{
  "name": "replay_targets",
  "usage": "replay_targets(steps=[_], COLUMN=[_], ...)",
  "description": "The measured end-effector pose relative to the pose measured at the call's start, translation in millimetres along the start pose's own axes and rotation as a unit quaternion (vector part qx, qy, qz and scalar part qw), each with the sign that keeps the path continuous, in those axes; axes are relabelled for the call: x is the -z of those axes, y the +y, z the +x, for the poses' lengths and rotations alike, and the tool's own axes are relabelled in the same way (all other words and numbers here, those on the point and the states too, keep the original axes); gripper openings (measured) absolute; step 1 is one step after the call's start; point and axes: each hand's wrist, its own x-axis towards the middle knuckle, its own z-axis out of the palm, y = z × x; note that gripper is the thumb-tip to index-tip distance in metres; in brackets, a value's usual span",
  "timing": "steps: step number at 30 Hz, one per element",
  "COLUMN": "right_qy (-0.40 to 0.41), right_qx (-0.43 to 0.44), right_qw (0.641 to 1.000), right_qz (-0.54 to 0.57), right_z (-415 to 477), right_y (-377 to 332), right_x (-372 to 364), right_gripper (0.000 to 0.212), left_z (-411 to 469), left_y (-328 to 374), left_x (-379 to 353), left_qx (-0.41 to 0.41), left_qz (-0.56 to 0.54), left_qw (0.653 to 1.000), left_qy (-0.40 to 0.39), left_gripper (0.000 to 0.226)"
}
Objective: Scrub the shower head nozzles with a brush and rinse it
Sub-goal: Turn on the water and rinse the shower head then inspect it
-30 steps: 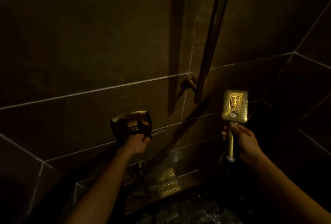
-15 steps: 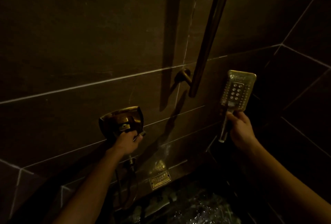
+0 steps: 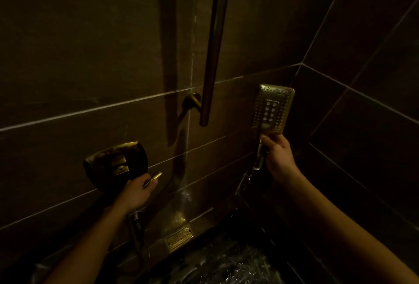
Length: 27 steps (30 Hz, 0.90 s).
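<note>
In dim light, my right hand (image 3: 278,159) grips the handle of a rectangular golden hand shower head (image 3: 273,109). It is held upright at right of centre, with its wet nozzle face turned toward me. My left hand (image 3: 137,190) is closed on the lever (image 3: 153,177) of the wall-mounted mixer valve (image 3: 115,165) at lower left. A thin hose (image 3: 246,177) hangs from the handle's lower end. No brush is in view.
A vertical metal shower rail (image 3: 214,41) with its wall bracket (image 3: 192,101) runs down the dark tiled wall between my hands. A golden spout plate (image 3: 179,237) sits low on the wall. Below it the dark floor (image 3: 217,265) glistens with water. The tiled corner lies right.
The shower head has risen and tilted slightly in my right hand. My left hand has turned the mixer lever so that its tip now sticks out to the right.
</note>
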Motion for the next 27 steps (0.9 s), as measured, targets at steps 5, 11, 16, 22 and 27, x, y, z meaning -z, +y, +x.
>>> replay_targets(steps=[5, 11, 16, 22, 27], right_qy=[-0.007, -0.027, -0.039, -0.046, -0.069], right_qx=[-0.004, -0.006, -0.015, -0.008, 0.001], right_qw=[1.0, 1.0, 0.999, 0.998, 0.997], right_qz=[0.011, 0.014, 0.021, 0.029, 0.034], right_z=[-1, -1, -8, -13, -17], right_y=[-16, -27, -41, -54, -73], right_x=[8, 19, 29, 44, 56], right_gripper=[0.03, 0.032, 0.028, 0.024, 0.023], left_z=[-25, -56, -86, -105, -109], left_y=[46, 99, 148, 201, 237], left_x=[-33, -79, -103, -128, -143], left_qx=[-0.026, -0.054, -0.11, -0.172, -0.211], left_qz=[-0.105, -0.168, -0.164, -0.197, -0.167], left_qw=[0.994, 0.982, 0.974, 0.957, 0.955], left_qy=[-0.022, -0.066, -0.111, -0.128, -0.128], left_gripper=[0.016, 0.018, 0.022, 0.014, 0.014])
